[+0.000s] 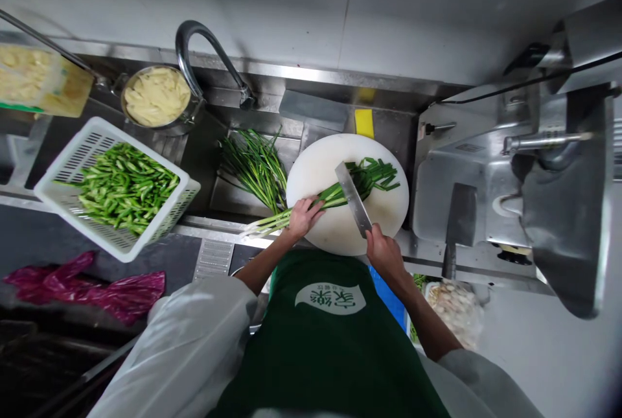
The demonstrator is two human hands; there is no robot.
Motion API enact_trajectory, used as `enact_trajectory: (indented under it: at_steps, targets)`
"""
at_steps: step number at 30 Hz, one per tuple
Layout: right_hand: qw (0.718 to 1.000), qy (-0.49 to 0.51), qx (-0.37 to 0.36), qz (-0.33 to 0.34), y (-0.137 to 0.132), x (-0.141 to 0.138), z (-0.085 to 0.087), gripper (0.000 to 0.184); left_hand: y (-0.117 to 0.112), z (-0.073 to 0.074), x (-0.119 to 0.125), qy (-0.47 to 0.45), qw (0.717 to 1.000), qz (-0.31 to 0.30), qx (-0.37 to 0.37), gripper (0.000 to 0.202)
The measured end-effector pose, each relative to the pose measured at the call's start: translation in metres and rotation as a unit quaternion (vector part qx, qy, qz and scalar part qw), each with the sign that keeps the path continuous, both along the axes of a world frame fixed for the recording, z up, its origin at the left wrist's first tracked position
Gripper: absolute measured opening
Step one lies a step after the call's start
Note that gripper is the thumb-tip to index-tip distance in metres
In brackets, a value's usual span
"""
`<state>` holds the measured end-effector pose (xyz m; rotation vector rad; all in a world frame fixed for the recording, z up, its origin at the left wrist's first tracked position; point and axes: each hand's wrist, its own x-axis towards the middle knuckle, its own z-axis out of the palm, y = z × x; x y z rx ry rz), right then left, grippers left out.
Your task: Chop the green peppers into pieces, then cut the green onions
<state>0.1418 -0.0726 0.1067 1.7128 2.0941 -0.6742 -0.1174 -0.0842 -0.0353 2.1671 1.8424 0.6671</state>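
Observation:
A bunch of green onions lies across the round white cutting board, its pale root ends jutting past the left edge. My left hand presses down on the stalks with fingers closed round them. In my right hand is the handle of a cleaver, whose blade stands across the bunch just right of my left hand. Cut green pieces are heaped on the board beyond the blade. Whether the edge touches the board cannot be seen.
More green onions lie in the sink under a curved faucet. Left are a white basket of cut green peppers and a pot of pale slices. A yellow sponge sits behind the board. A metal slicing machine and second cleaver are right.

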Motion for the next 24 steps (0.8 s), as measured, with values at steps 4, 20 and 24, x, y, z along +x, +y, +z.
enact_trajectory:
  at_steps: [4, 20, 24]
  targets:
    - [0.999, -0.010, -0.014, 0.042, 0.001, -0.002, 0.001, 0.027, 0.001, 0.003, 0.001, -0.021, 1.000, -0.010, -0.003, 0.034]
    - [0.991, -0.052, -0.048, 0.116, 0.033, -0.042, -0.021, 0.042, 0.007, -0.001, 0.001, -0.037, 0.999, -0.036, -0.019, 0.029]
    - [0.994, -0.027, -0.021, 0.108, 0.051, -0.051, -0.032, 0.038, 0.006, 0.010, -0.002, -0.035, 0.997, -0.043, -0.044, 0.031]
